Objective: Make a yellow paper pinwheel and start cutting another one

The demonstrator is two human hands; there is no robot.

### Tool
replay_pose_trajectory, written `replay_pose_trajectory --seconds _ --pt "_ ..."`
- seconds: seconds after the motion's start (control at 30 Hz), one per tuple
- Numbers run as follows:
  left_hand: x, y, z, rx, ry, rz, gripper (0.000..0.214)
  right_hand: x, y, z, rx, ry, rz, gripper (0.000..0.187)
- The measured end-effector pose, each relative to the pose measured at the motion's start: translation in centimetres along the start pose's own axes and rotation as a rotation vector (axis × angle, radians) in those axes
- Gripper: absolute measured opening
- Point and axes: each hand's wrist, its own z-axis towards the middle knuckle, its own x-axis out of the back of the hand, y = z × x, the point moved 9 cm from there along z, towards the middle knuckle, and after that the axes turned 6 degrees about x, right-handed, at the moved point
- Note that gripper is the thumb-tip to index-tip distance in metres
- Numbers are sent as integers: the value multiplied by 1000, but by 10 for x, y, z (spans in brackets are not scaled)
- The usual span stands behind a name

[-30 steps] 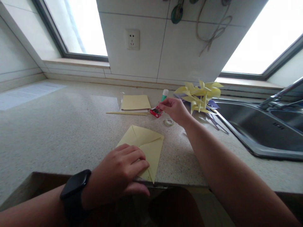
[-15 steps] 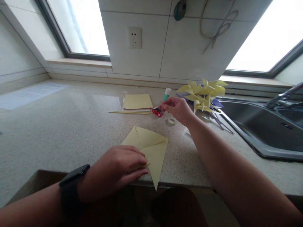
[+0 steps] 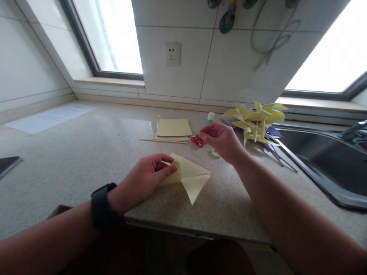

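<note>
My left hand point(image 3: 146, 179), a black watch on its wrist, pinches the folded flaps of a pale yellow paper square point(image 3: 190, 177) lying on the speckled counter point(image 3: 86, 160). My right hand point(image 3: 222, 139) hovers over a small red box point(image 3: 197, 141), fingers pinched together at its open end; what they hold is too small to make out. A roll of clear tape point(image 3: 213, 154) lies just below that hand. A glue stick point(image 3: 210, 118) with a green body stands behind the box.
Flat yellow sheets point(image 3: 174, 127) and a thin wooden stick point(image 3: 164, 141) lie behind the folded paper. A heap of finished yellow pinwheels point(image 3: 256, 120) sits beside the steel sink point(image 3: 323, 160) on the right. A white sheet point(image 3: 51, 117) lies far left.
My left hand slid up the folded paper and gathered its flaps in a pinch, lifting them. The right hand stayed at the red box. The view shifted, moving things rightward.
</note>
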Motion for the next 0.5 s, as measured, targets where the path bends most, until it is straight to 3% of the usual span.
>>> replay_pose_trajectory --seconds 0.17,0.5 --pt "10 -11 10 68 46 -186 35 -21 -16 -9 0 -50 103 12" --pt "1 -18 20 97 13 -350 29 -50 -22 -24 -2 -97 273 15"
